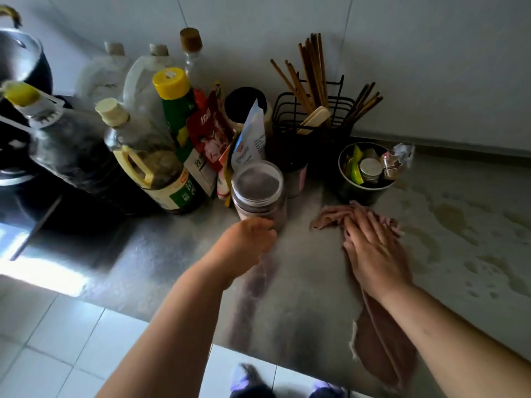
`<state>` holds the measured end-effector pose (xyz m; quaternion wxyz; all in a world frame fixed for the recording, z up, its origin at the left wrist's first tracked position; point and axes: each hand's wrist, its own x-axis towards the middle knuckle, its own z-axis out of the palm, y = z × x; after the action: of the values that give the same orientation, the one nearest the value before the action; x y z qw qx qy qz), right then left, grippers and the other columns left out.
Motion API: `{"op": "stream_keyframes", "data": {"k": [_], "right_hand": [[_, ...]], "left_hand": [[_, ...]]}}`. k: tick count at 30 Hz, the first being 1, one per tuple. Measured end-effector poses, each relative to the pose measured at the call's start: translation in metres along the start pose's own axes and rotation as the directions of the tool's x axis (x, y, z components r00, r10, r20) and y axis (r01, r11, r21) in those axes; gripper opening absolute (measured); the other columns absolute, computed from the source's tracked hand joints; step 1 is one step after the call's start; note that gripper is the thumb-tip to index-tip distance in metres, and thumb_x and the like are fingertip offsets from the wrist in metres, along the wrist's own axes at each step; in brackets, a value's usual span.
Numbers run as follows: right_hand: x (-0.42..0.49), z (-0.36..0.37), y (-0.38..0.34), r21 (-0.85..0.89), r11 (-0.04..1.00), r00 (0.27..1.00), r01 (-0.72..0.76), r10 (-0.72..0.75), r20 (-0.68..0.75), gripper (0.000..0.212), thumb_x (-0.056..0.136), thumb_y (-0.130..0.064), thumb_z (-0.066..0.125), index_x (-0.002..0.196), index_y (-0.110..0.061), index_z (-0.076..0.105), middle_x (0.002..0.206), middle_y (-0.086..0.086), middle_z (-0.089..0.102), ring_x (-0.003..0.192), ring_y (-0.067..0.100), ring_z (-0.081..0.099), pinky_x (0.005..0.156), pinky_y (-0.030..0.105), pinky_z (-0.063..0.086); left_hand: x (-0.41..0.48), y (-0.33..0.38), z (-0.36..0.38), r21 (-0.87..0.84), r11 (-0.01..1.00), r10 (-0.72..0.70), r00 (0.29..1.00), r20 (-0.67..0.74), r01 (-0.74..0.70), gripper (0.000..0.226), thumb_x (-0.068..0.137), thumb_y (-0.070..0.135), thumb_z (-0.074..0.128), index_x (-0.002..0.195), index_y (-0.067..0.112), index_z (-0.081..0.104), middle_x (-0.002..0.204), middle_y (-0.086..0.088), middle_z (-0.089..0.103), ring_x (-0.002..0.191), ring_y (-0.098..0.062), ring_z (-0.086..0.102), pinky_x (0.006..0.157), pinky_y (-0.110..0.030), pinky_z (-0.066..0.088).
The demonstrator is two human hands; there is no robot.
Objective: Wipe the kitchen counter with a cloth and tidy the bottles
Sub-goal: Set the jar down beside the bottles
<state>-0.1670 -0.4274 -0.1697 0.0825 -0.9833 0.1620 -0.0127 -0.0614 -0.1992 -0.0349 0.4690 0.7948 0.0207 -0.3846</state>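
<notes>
Left hand (248,239) reaches fwd to the base of a clear lidded jar (258,193), fingers curled against its lower wall; whether the grip is fully closed can't be told, since the fingertips are hidden behind the hand. Probable purpose: shift the jar toward the bottle group so the table (161,254) area under it can be wiped. Right hand (373,254) lies flat, palm down, fingers together and extended, pressing the pink cloth (382,349) onto the table; flat pressure suits wiping, not gripping. Cloth runs from under the fingers back to the near table edge, beneath the forearm. Bottles stand clustered at rear left: yellow-capped green bottle (175,104), handled oil bottle (149,165), dark bottle (71,150), w/ sachets (209,133) wedged between. Chopstick rack (313,116) and a small tub (347,191) sit just behind the cloth. Wet stains (459,225) remain at right, so wiping looks unfinished. Both forearms are extended, left angled inward, right angled in from the right.
</notes>
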Motion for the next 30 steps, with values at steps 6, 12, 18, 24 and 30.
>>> {"op": "stream_keyframes", "data": {"k": [6, 12, 18, 24, 30], "right_hand": [[-0.043, 0.008, -0.022, 0.002, 0.999, 0.999, -0.049, 0.049, -0.016, 0.063, 0.100, -0.048, 0.012, 0.141, -0.020, 0.050, 0.148, 0.003, 0.048, 0.137, 0.025, 0.044, 0.114, 0.046, 0.029], [-0.051, 0.011, -0.099, 0.041, 0.990, 0.988, 0.135, -0.131, -0.084, 0.052, 0.099, -0.043, 0.029, 0.137, -0.021, 0.055, 0.145, -0.001, 0.051, 0.132, 0.021, 0.050, 0.110, 0.044, 0.036], [-0.030, 0.003, -0.163, 0.355, 0.935, 0.947, 0.015, 0.101, -0.305, 0.079, 0.075, -0.061, 0.065, 0.132, -0.007, 0.051, 0.135, 0.014, 0.053, 0.126, 0.031, 0.049, 0.107, 0.036, 0.034], [0.051, -0.028, -0.195, 0.797, 0.593, 0.911, -0.114, 0.382, -0.153, 0.085, 0.052, -0.061, 0.087, 0.123, -0.028, 0.055, 0.111, -0.008, 0.068, 0.097, 0.005, 0.066, 0.084, 0.032, 0.056], [0.005, 0.000, -0.226, 0.751, 0.649, 0.902, -0.122, 0.389, -0.189, 0.091, 0.052, -0.072, 0.081, 0.128, -0.030, 0.052, 0.117, -0.008, 0.065, 0.106, 0.020, 0.065, 0.089, 0.044, 0.053]], "left_hand": [[0.001, -0.019, -0.028, -0.045, 0.999, -0.037, 0.970, -0.241, 0.027, 0.036, 0.089, 0.024, 0.060, 0.123, 0.020, 0.050, 0.107, -0.007, 0.068, 0.096, -0.028, 0.069, 0.087, -0.048, 0.056], [-0.002, -0.040, -0.063, 0.011, 1.000, -0.018, 0.971, -0.240, 0.021, 0.033, 0.090, 0.027, 0.059, 0.122, 0.017, 0.056, 0.105, -0.006, 0.068, 0.090, -0.024, 0.070, 0.087, -0.043, 0.057], [-0.019, -0.077, -0.094, 0.277, 0.958, 0.121, 0.977, -0.175, -0.069, 0.035, 0.088, 0.034, 0.059, 0.119, 0.020, 0.060, 0.105, -0.002, 0.071, 0.094, -0.020, 0.068, 0.084, -0.036, 0.056], [-0.025, -0.109, -0.124, 0.222, 0.974, 0.099, 0.974, -0.203, -0.052, 0.026, 0.088, 0.028, 0.061, 0.113, 0.021, 0.064, 0.100, -0.001, 0.072, 0.089, -0.019, 0.069, 0.075, -0.029, 0.053], [-0.025, -0.137, -0.155, 0.113, 0.994, 0.042, 0.965, -0.259, -0.013, 0.024, 0.087, 0.030, 0.062, 0.109, 0.022, 0.065, 0.088, 0.001, 0.071, 0.079, -0.016, 0.069, 0.073, -0.031, 0.054]]}}
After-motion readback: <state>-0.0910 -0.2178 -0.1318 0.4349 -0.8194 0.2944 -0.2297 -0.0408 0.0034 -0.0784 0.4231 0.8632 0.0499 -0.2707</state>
